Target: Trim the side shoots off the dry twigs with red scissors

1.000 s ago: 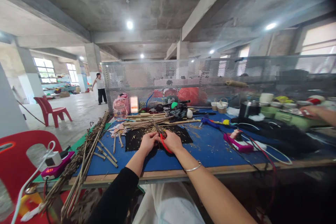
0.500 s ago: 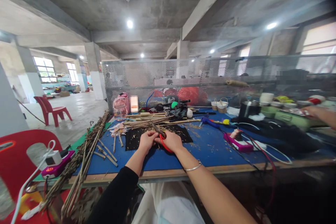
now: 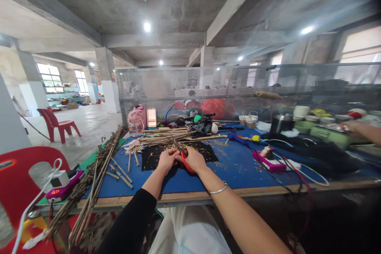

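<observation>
My right hand [image 3: 195, 159] is closed round the red handles of a pair of shears [image 3: 185, 158], whose dark blades point up and left. My left hand [image 3: 167, 158] is pinched beside the blades on something small that I cannot make out. Both hands rest over a black mat [image 3: 151, 158] strewn with wood chips, on the blue table top [image 3: 238, 166]. A pile of long thin sticks [image 3: 166, 138] lies just beyond the hands.
A bundle of long twigs [image 3: 95, 178] hangs over the table's left edge. A pink device [image 3: 269, 163] with cables lies at right, another pink device [image 3: 61, 190] at left beside a red chair [image 3: 20, 182]. Another person's arm [image 3: 363, 129] reaches in at far right. A mesh screen [image 3: 238, 87] backs the table.
A person who stood by the far pillar a second ago is gone from view. My hands have stayed in place, shifting only slightly at the shears.
</observation>
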### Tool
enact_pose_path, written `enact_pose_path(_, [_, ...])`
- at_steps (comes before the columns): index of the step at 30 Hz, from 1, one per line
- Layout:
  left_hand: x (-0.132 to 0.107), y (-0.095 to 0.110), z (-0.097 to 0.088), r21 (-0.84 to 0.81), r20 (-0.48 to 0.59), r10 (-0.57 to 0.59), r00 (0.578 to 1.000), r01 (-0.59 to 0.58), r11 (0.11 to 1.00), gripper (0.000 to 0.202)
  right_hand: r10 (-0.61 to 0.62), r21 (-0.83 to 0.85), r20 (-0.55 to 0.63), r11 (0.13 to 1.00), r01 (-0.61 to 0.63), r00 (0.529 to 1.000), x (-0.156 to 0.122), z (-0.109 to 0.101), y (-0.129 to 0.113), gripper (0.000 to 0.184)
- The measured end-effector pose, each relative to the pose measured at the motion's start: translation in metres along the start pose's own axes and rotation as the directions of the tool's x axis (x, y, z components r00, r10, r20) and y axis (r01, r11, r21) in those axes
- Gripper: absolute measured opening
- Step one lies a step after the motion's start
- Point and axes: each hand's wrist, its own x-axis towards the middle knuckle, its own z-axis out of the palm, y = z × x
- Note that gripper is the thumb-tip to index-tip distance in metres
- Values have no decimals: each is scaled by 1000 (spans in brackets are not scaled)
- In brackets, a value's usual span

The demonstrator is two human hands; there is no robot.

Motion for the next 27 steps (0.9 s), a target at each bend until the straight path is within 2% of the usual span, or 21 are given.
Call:
enact_pose_path(3, [1, -2, -1, -4, 17, 16, 1000, -16, 1000, 31, -12, -7, 3, 1000, 12, 1000, 0, -2, -1, 53])
enact_pose_path(8, [4, -5, -3, 34, -29, 24, 999, -23, 999, 28, 37, -33, 47, 999, -35, 998, -1, -8, -5, 52])
enact_pose_path(15, [5, -5, -2, 56, -73, 12, 997, -8, 998, 28, 42, -23, 75, 999, -40, 996, 0, -9, -3, 56])
enact_pose_path(27, [5, -5, -3, -48, 44, 62, 997, -59, 997, 25, -8, -23, 19, 1000, 9, 1000, 1, -1, -2, 59])
